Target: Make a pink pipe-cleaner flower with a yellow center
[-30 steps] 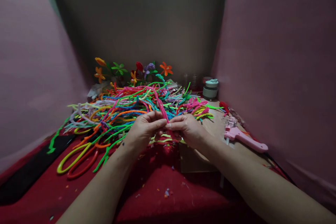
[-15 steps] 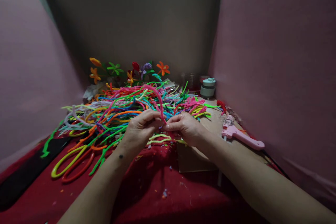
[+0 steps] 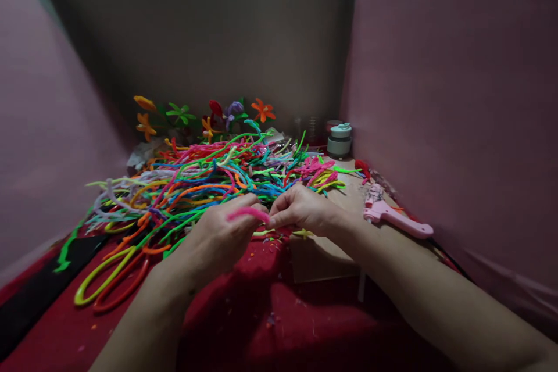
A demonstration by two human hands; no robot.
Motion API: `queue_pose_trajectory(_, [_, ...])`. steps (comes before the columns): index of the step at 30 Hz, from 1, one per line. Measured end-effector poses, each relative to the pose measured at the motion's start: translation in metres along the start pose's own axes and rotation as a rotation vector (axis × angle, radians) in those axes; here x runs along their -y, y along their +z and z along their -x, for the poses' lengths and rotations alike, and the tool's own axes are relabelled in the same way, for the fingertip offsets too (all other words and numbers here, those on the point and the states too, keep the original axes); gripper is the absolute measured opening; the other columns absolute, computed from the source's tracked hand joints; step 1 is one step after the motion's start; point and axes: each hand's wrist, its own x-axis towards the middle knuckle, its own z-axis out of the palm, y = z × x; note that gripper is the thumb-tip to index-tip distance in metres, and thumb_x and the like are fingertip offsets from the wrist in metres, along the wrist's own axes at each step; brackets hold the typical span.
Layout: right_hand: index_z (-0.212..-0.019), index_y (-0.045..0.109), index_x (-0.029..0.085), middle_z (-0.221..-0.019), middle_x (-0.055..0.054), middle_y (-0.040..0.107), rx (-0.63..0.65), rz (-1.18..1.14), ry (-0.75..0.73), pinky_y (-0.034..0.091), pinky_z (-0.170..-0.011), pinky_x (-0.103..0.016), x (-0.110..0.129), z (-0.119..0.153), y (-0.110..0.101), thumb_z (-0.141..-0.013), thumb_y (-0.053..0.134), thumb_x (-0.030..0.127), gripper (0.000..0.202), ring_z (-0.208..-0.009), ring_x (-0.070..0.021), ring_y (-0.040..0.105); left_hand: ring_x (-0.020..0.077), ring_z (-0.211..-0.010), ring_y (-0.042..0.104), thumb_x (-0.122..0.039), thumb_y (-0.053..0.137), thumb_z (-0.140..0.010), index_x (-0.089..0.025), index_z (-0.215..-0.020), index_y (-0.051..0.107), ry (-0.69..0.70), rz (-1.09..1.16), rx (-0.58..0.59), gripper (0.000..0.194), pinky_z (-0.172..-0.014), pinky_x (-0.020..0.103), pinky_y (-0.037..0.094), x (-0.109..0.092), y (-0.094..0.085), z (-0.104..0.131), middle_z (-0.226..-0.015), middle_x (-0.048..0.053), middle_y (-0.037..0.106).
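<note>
A pink pipe cleaner is bent across the back of my left hand, its end pinched at the meeting fingertips. My right hand is closed on it with thumb and forefinger. My left hand is closed too, its fingertips mostly hidden behind its own back, touching the same spot. Just behind both hands spreads a large heap of many-coloured pipe cleaners.
A pink glue gun lies on cardboard at the right. A lidded jar and pipe-cleaner flowers stand at the back. Yellow and red loops reach forward on the red cloth. A black strip lies left.
The pink pipe cleaner stood upright above my hands and now lies over to the left across my left hand. My left hand has turned, back upward. The view has shifted slightly.
</note>
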Motion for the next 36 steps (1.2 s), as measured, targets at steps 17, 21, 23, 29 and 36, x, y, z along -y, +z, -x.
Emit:
queue_pose_trajectory(17, [-0.066, 0.059, 0.013, -0.063, -0.006, 0.055, -0.457, 1.406, -0.983, 0.032, -0.053, -0.027, -0.021, 0.006, 0.019, -0.081, 0.044, 0.010, 0.022, -0.061, -0.0157, 0.046, 0.0035, -0.031, 0.024, -0.019, 0.060, -0.061, -0.016, -0.045, 0.047, -0.785, 0.979, -0.007, 0.021, -0.031, 0.018, 0.016, 0.000, 0.006, -0.014, -0.036, -0.007, 0.032])
queue_pose_trajectory(21, [-0.066, 0.059, 0.013, -0.061, -0.005, 0.054, -0.457, 1.376, -1.061, 0.031, -0.052, -0.027, -0.021, 0.007, 0.016, -0.085, 0.041, 0.012, 0.026, -0.061, -0.0157, 0.045, 0.0039, -0.030, 0.022, -0.025, 0.058, -0.063, -0.017, -0.043, 0.040, -0.806, 1.196, 0.068, 0.028, -0.030, 0.019, 0.017, 0.006, 0.012, -0.012, -0.037, -0.007, 0.030])
queue_pose_trajectory(23, [-0.064, 0.060, 0.013, -0.061, -0.005, 0.054, -0.489, 1.222, -1.031, 0.033, -0.053, -0.026, -0.021, 0.005, 0.015, -0.084, 0.042, 0.012, 0.027, -0.060, -0.0145, 0.046, 0.0039, -0.029, 0.022, -0.029, 0.060, -0.064, -0.017, -0.045, 0.041, -0.797, 1.208, 0.065, 0.029, -0.030, 0.020, 0.017, 0.007, 0.012, -0.012, -0.037, -0.007, 0.031])
queue_pose_trajectory(29, [-0.061, 0.063, 0.015, -0.058, -0.001, 0.059, -0.425, 0.484, -0.657, 0.037, -0.054, -0.022, -0.007, 0.004, 0.013, -0.075, 0.060, 0.018, 0.014, -0.055, -0.0101, 0.050, 0.0039, -0.038, 0.031, -0.031, 0.068, -0.066, -0.015, -0.057, 0.055, -0.618, 0.861, -0.236, 0.023, -0.037, 0.016, 0.022, -0.007, 0.004, -0.009, -0.043, -0.006, 0.042])
queue_pose_trajectory(36, [-0.063, 0.066, 0.013, -0.053, 0.003, 0.054, -0.216, 0.097, -0.361, 0.035, -0.052, -0.022, -0.002, 0.006, 0.007, -0.067, 0.061, 0.020, 0.009, -0.050, -0.0073, 0.043, 0.0137, -0.069, 0.055, -0.025, 0.059, -0.076, -0.018, -0.078, 0.069, -0.257, 0.469, -0.345, 0.013, -0.063, 0.022, 0.043, -0.015, 0.000, -0.007, -0.076, 0.003, 0.062])
